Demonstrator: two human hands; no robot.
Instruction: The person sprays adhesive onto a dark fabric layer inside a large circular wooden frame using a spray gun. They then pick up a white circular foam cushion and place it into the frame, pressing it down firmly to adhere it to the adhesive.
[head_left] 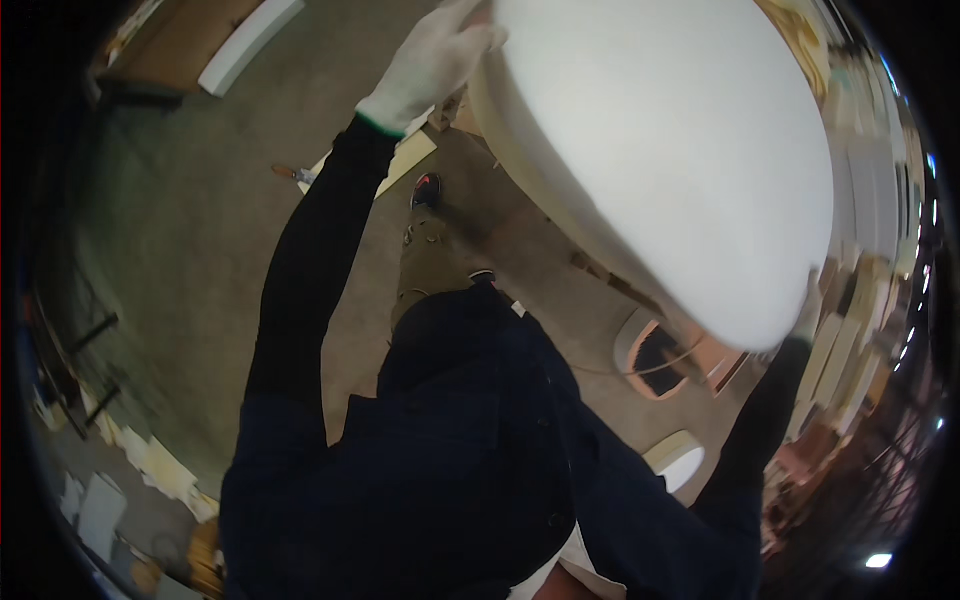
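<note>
At the left edge of the big white slab (pixel 670 170), the left hand (pixel 430 65), in a pale glove with a green cuff, is clamped around the border. Along the slab's lower right rim, the right hand (pixel 808 312) holds on too, though its fingers are too blurred to make out. Held between both hands, the slab is raised above the floor (pixel 190 230), in front of the body. To the slab's left, a tool with a wooden handle (pixel 290 173) lies beside a flat yellowish piece (pixel 408 160). Below the slab, a small white-topped block (pixel 678 460) sits on the floor; to its right are piled pale slabs (pixel 870 200).
</note>
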